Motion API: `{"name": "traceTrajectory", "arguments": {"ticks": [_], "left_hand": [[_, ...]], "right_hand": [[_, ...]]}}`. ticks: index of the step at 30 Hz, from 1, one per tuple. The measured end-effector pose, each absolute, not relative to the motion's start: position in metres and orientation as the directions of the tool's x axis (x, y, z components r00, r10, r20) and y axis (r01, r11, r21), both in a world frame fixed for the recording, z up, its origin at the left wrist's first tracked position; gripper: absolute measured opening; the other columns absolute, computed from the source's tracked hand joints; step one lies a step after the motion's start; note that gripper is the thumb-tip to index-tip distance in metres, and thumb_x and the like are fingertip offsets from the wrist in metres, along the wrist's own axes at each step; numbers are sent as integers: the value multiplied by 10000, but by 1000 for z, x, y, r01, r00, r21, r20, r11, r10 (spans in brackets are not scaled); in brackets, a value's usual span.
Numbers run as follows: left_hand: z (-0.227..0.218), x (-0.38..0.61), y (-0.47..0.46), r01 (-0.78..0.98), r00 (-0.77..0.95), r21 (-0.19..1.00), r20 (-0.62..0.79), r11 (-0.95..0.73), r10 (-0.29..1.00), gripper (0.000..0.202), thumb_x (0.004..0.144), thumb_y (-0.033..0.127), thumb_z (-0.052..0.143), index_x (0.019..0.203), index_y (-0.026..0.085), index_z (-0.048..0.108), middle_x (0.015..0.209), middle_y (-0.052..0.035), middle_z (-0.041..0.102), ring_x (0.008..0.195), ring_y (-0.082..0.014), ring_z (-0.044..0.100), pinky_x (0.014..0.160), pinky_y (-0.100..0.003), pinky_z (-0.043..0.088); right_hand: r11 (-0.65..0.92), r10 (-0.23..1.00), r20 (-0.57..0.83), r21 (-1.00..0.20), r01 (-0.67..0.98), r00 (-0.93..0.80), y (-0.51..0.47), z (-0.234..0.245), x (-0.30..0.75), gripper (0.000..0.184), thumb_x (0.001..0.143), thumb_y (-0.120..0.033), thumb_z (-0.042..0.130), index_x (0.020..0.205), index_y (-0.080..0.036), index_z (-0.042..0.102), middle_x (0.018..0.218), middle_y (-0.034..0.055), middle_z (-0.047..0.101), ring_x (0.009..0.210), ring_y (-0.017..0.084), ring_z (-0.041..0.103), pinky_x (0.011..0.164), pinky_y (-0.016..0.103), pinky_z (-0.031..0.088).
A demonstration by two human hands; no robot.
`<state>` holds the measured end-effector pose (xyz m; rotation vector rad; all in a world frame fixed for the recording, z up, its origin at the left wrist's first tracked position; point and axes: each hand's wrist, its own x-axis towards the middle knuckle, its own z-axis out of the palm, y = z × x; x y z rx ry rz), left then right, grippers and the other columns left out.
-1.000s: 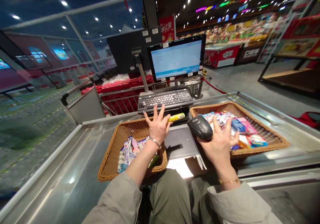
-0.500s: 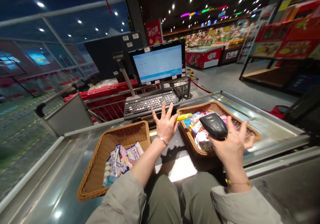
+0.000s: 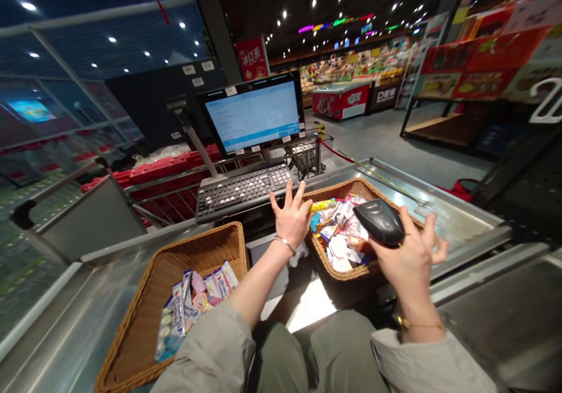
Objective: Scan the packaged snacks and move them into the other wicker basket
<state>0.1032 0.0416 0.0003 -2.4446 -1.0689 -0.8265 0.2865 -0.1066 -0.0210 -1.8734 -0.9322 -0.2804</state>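
Observation:
My left hand [image 3: 291, 220] pinches a yellow tube-shaped packet [image 3: 322, 205] with the thumb side, other fingers spread upward. The packet points right, over the near-left part of the right wicker basket [image 3: 336, 274]. In my right hand [image 3: 406, 258] is a black handheld barcode scanner [image 3: 380, 222], its rounded head pointing left toward the packet. That hand's outer fingers stand apart. Below the scanner, the right basket holds a jumble of wrapped sweets [image 3: 345, 229]. The left wicker basket [image 3: 132, 317] contains several white and purple candy packs [image 3: 188, 299], partly covered by my left sleeve.
A black keyboard [image 3: 243, 190] lies beyond my left hand, with a lit monitor [image 3: 254, 115] behind it. The metal counter [image 3: 456, 217] runs along both sides. A shopping cart [image 3: 309, 153] and red freezer [image 3: 340, 100] stand farther back.
The view has turned right, so the monitor, keyboard and baskets sit farther left in it. Both hands keep hold of the packet and the scanner, hardly changing pose.

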Motion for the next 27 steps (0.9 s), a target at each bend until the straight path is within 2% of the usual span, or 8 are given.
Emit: {"name": "traceTrajectory", "arguments": {"ticks": [3,5,9,11,18,23,27], "left_hand": [[0,115,48,749,558,-81,611,-658,561,235,994,333,556,1154,289,722,1641,-40,367,1578,-343,158,1195,-771,-62],[-1,128,54,759,553,-67,591,-647,587,289,1010,339,517,1234,305,697,1644,-31,363,1585,-334,134,1195,-775,-51],[-5,153,61,800,523,-26,520,-599,675,474,1017,327,478,1488,286,519,1672,-57,295,1592,-335,104,1194,-789,6],[-7,157,60,806,527,-30,489,-591,695,549,1013,353,486,1552,264,434,1690,-68,239,1593,-339,93,1198,-784,26],[-1,123,44,824,525,-56,451,-564,722,627,989,452,532,1573,263,405,1698,-89,210,1594,-357,77,1201,-772,18],[2,93,31,849,487,-53,469,-526,737,638,984,479,541,1572,267,409,1701,-82,186,1591,-368,80,1194,-778,-8],[2,67,18,867,455,-44,478,-497,751,644,974,479,568,1567,278,418,1699,-86,188,1588,-374,87,1191,-772,-33]], "right_hand": [[-228,476,560,-666,710,678,-106,-24,289,776,825,-611,597,1454,-162,533,1447,215,580,1526,417,268,1179,712,99],[-230,473,568,-658,717,673,-106,-27,290,762,825,-619,595,1442,-174,541,1430,203,600,1520,416,276,1174,714,115],[-231,468,589,-638,734,659,-106,-32,294,745,818,-633,598,1421,-197,555,1435,191,599,1505,426,302,1160,742,121],[-235,478,586,-632,738,654,-106,-33,295,728,821,-628,596,1414,-207,559,1436,182,601,1507,425,299,1155,750,120],[-238,473,576,-645,726,667,-104,-34,288,698,809,-610,599,1359,-181,607,1436,209,582,1483,407,342,1175,721,112],[-196,525,580,-630,751,623,-103,-31,273,725,812,-556,629,1441,-206,547,1429,158,606,1522,377,287,1202,708,53],[-167,560,565,-639,751,605,-102,-27,261,759,793,-519,667,1476,-226,513,1473,143,579,1538,359,267,1214,692,52]]}}
